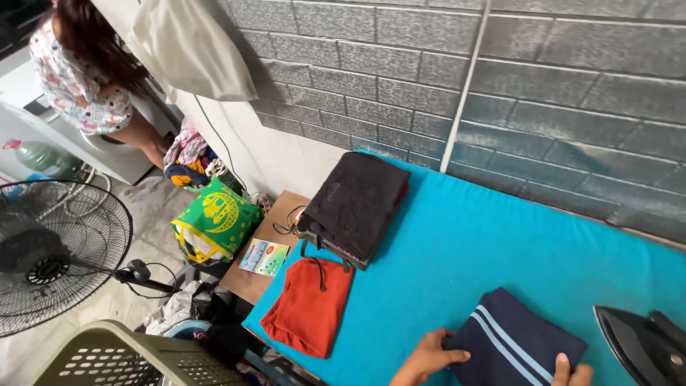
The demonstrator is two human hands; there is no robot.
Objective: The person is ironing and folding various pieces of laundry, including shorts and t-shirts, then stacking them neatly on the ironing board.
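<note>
As we pressed both hands flat on the folded navy garment [513,343], our left hand [429,355] lay at its nine o'clock edge, our right hand [572,372] at five o'clock; its stripes ran toward four o'clock across the blue bench [457,250].

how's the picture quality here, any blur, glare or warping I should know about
Head view: soft daylight, no glare, sharp on the folded navy garment under the left hand and right hand; wide-lens warping bends the grey block wall; the iron and right hand are cut off by the frame edge; the fan sits in dimmer light.
</note>
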